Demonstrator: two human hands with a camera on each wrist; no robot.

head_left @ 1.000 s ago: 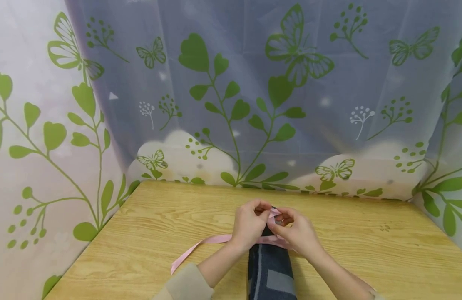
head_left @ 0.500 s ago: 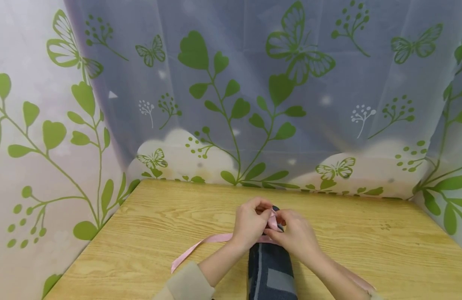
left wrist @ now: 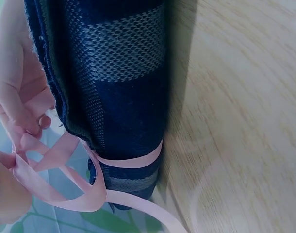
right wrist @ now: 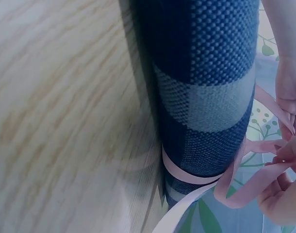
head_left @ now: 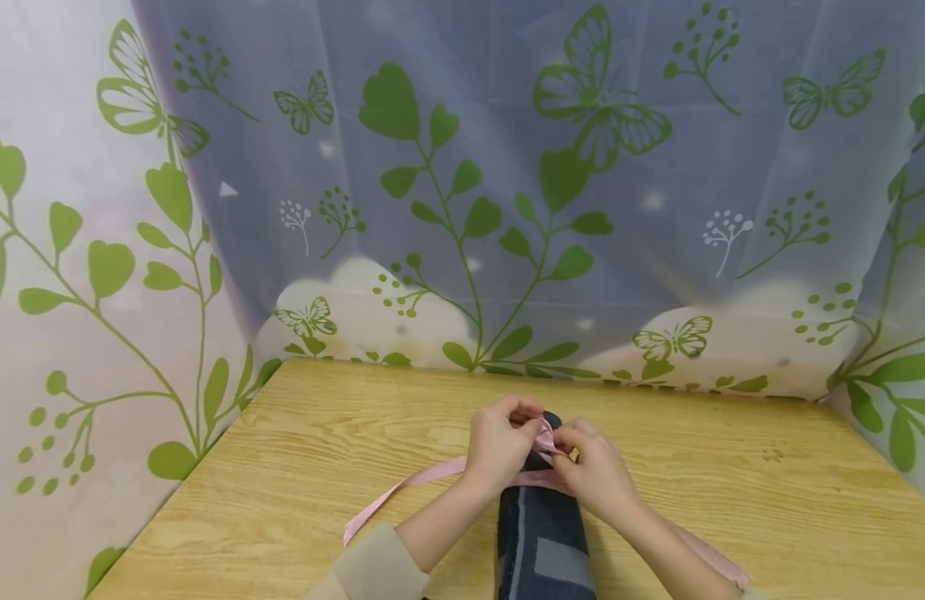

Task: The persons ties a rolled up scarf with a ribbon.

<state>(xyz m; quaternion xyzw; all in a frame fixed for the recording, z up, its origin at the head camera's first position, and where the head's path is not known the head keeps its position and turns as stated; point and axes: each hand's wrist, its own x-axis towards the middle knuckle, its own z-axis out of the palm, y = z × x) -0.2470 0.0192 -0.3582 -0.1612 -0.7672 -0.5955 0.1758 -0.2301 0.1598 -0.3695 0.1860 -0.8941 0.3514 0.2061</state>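
A dark blue cloth roll with grey checks (head_left: 541, 542) lies lengthwise on the table, banded near its far end by a pink ribbon (head_left: 536, 478). Above that band, my left hand (head_left: 500, 446) pinches a ribbon loop between thumb and fingers. Close beside it, my right hand (head_left: 599, 468) pinches another part of the same ribbon. Loops of ribbon (left wrist: 56, 194) stand out from the roll between the two hands in the left wrist view. In the right wrist view the ribbon band (right wrist: 187, 172) fits closely round the cloth. Fingers partly hide the crossing.
One ribbon tail (head_left: 402, 492) trails left across the wooden table (head_left: 342, 417); another pink strip (head_left: 713, 560) shows beside the right forearm. A curtain with green leaves and butterflies (head_left: 462, 233) hangs behind the table's far edge.
My right hand has shifted slightly, and the ribbon between the hands has been folded into a rounder loop. My left hand keeps its pinch almost in place; the roll has not moved.
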